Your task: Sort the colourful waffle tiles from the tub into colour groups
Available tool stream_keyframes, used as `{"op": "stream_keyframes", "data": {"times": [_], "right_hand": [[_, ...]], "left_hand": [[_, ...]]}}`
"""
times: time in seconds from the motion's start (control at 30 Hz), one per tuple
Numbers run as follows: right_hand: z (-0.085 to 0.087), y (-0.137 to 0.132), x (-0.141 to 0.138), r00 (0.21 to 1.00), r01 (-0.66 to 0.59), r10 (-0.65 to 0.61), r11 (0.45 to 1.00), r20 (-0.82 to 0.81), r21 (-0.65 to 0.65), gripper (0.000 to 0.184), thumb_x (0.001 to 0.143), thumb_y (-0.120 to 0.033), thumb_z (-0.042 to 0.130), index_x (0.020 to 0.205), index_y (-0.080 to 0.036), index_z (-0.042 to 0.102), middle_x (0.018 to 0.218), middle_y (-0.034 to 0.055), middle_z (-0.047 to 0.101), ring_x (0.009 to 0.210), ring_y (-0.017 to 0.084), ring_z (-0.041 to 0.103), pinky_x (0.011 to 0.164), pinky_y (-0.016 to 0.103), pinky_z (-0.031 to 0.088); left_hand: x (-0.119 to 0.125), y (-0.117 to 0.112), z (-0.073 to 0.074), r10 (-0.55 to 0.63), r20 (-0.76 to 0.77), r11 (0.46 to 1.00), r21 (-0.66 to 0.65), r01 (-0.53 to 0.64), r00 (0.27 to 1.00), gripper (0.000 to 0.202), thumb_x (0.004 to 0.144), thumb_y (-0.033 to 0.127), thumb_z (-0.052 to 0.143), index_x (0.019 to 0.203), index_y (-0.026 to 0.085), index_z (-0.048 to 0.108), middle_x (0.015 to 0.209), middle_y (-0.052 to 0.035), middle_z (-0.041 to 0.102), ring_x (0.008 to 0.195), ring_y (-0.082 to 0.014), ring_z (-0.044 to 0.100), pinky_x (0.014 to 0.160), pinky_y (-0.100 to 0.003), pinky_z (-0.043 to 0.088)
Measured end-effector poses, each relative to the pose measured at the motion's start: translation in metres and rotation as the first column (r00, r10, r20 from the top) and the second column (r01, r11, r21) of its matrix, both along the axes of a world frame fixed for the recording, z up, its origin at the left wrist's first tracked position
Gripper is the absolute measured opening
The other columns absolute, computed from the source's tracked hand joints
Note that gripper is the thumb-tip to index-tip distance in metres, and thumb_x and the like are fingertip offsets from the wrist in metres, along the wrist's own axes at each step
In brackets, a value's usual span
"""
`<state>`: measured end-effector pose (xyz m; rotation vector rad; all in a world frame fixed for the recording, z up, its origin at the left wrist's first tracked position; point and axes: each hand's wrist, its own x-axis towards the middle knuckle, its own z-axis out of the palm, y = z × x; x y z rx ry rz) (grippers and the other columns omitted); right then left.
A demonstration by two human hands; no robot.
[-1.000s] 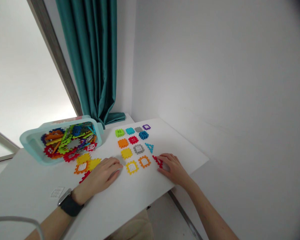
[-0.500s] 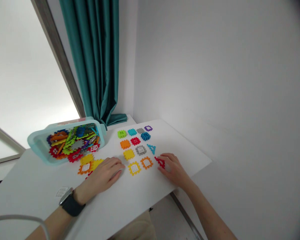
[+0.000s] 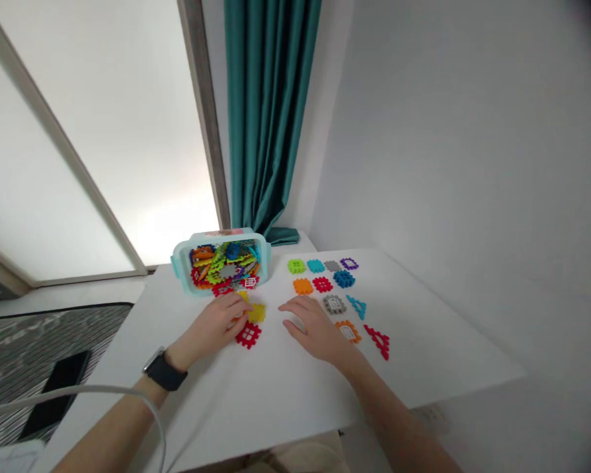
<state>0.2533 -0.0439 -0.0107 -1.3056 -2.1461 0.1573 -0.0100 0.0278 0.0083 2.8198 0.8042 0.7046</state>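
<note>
My left hand is curled over a yellow waffle block and orange bits, next to the box's front corner. Whether it grips them is hidden. A red waffle block lies just below its fingertips. My right hand rests spread on the white table, holding nothing, beside a grey window block and an orange window block. Rows of small blocks, including a lime one, lie beyond it. A red triangle piece and a blue triangle piece lie to its right.
A pale teal plastic box packed with colourful blocks stands at the table's back edge. A teal curtain hangs behind it. Left of the table, a black phone lies on a striped mat. A white cable crosses my left forearm.
The view has swung left, showing more of the room. My right hand has left the red triangle and moved left. My left hand has moved toward the box.
</note>
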Motion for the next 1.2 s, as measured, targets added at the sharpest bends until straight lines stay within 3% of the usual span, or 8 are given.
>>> {"op": "stream_keyframes", "data": {"times": [0.13,0.3,0.53,0.63,0.87,1.07,1.2], "right_hand": [[0.0,0.025,-0.033,0.992,-0.081,0.083,0.996,0.093,-0.029,0.023,0.096,-0.016,0.052,0.114,-0.022,0.064,0.109,0.0076,0.069,0.105,0.024,0.061,0.096,0.041,0.046],[-0.006,0.048,-0.061,0.979,-0.09,0.091,0.996,0.182,-0.016,0.024,0.096,-0.009,0.047,0.108,-0.021,0.065,0.105,0.0072,0.069,0.101,0.023,0.06,0.091,0.038,0.045],[-0.027,0.05,-0.066,0.981,0.004,-0.001,1.0,0.192,-0.015,0.03,0.088,-0.004,0.052,0.11,-0.021,0.064,0.113,0.0096,0.066,0.111,0.026,0.057,0.095,0.041,0.043],[-0.031,0.044,-0.06,0.982,-0.011,0.025,0.997,0.187,-0.072,0.027,0.086,-0.005,0.055,0.107,-0.021,0.064,0.113,0.0089,0.067,0.112,0.026,0.057,0.097,0.042,0.042],[-0.028,0.039,-0.055,0.985,-0.105,0.126,0.981,0.118,-0.165,0.028,0.086,-0.012,0.061,0.113,-0.019,0.062,0.119,0.0101,0.065,0.115,0.028,0.054,0.099,0.044,0.042],[-0.029,0.041,-0.06,0.993,-0.119,0.116,0.984,-0.033,-0.136,0.021,0.087,-0.014,0.059,0.107,-0.019,0.063,0.107,0.0096,0.066,0.108,0.026,0.056,0.097,0.042,0.044],[-0.027,0.043,-0.064,0.962,-0.147,0.115,0.982,-0.247,-0.116,0.015,0.097,-0.018,0.046,0.097,-0.021,0.061,0.101,0.0071,0.063,0.097,0.021,0.059,0.089,0.035,0.046]], "left_hand": [[-0.021,0.007,-0.012,0.081,0.033,0.997,-0.017,-0.081,0.996,0.02,0.097,0.023,0.047,0.102,0.02,0.066,0.1,-0.0085,0.069,0.093,-0.0219,0.064,0.083,-0.034,0.051],[-0.025,0.01,-0.033,0.142,0.093,0.99,-0.033,-0.139,0.985,0.018,0.095,0.02,0.049,0.101,0.019,0.066,0.102,-0.0099,0.068,0.097,-0.0234,0.063,0.087,-0.037,0.051],[-0.023,0.008,-0.041,0.113,0.051,0.991,-0.073,-0.109,0.992,0.019,0.089,0.019,0.058,0.106,0.02,0.066,0.112,-0.0105,0.068,0.106,-0.0252,0.061,0.093,-0.041,0.05],[-0.026,0.006,-0.043,0.115,-0.002,0.989,-0.099,-0.114,0.993,0.015,0.086,0.019,0.063,0.1,0.02,0.066,0.112,-0.01,0.067,0.108,-0.0259,0.059,0.094,-0.041,0.049],[-0.027,0.004,-0.048,0.104,0.013,0.986,-0.131,-0.101,0.995,0.007,0.083,0.015,0.064,0.085,0.02,0.061,0.111,-0.0085,0.065,0.109,-0.0251,0.057,0.096,-0.039,0.048],[-0.026,0.004,-0.046,0.112,0.037,0.985,-0.139,-0.106,0.993,0.025,0.084,0.019,0.066,0.109,0.02,0.061,0.112,-0.0103,0.066,0.104,-0.0254,0.06,0.09,-0.038,0.05],[-0.024,0.003,-0.039,0.128,0.117,0.98,-0.165,-0.108,0.985,0.018,0.097,0.023,0.05,0.104,0.019,0.066,0.103,-0.0096,0.069,0.096,-0.0223,0.062,0.086,-0.035,0.049]]}}
